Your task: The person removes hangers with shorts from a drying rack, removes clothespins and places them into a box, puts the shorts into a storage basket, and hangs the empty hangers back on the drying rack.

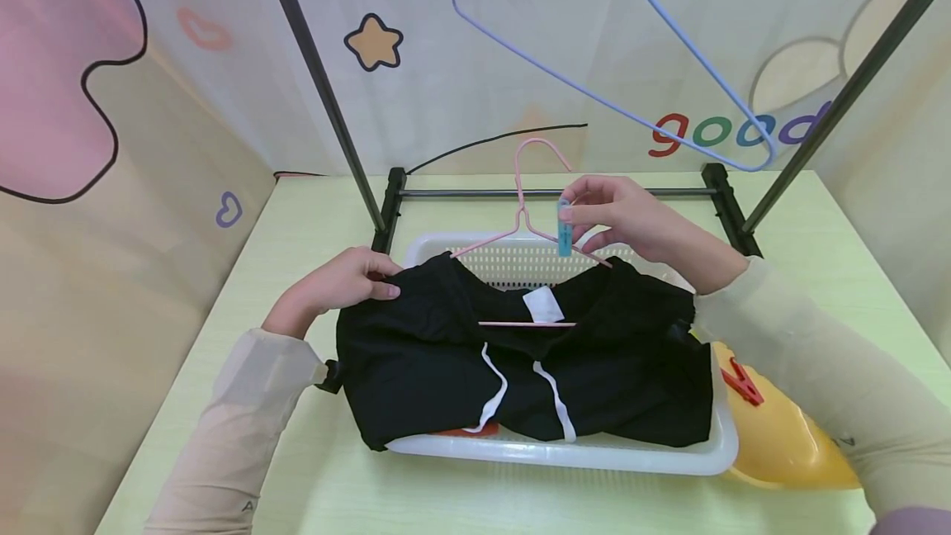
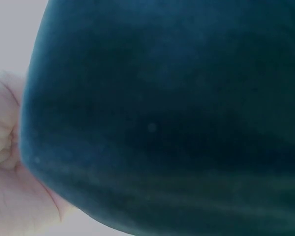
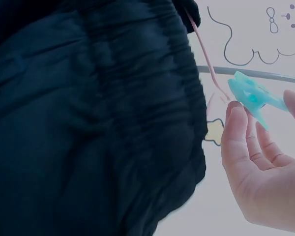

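A black garment [image 1: 438,353] with two white drawstrings [image 1: 553,399] and a white label [image 1: 543,305] hangs on a pink hanger [image 1: 519,180]. The hanger's lower bar crosses the neckline or waist opening. At the garment's upper left corner my left hand [image 1: 345,279] pinches the cloth, thumb in front. My right hand [image 1: 631,217] pinches a light blue clothespin [image 1: 565,228] beside the hanger's right arm; whether they touch I cannot tell. In the right wrist view the clothespin [image 3: 253,96] is between thumb and fingers, near the pink wire. Dark cloth [image 2: 162,113] fills most of the left wrist view.
Under the garment stands a white basket [image 1: 594,459]. A yellow container [image 1: 795,444] with a red clothespin [image 1: 741,382] on it is at the right. A dark rack frame [image 1: 323,81] surrounds the work, and a blue hanger [image 1: 579,89] hangs above.
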Available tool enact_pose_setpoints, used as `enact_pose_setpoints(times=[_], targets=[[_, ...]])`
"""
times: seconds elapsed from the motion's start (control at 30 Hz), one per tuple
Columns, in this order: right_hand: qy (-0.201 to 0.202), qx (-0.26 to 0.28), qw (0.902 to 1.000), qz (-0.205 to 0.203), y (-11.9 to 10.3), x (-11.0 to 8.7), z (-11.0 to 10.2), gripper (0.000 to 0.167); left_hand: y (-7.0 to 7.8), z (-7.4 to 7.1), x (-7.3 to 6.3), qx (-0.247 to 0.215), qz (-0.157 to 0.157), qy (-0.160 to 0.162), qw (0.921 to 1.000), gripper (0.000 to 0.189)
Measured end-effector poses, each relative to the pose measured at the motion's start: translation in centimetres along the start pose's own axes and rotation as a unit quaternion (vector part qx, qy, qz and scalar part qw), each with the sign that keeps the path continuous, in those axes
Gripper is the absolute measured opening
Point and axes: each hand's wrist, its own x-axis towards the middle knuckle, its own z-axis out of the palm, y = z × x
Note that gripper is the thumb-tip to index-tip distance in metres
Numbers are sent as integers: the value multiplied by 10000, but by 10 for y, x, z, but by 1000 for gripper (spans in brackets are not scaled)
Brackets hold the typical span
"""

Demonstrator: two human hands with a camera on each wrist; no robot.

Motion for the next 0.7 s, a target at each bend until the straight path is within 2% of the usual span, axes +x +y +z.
enact_pose_setpoints(times=[0.27, 0.5, 0.7], targets=[[107, 24, 9999, 101, 7, -12, -17, 15, 0, 0, 0, -62, -14, -20, 10000, 16], [277, -63, 9992, 269, 12, -23, -31, 21, 1, -1, -1, -123, -40, -51, 9999, 16], [376, 40, 9989, 266, 18, -30, -44, 14, 2, 0, -2, -125, -58, -78, 9999, 16]])
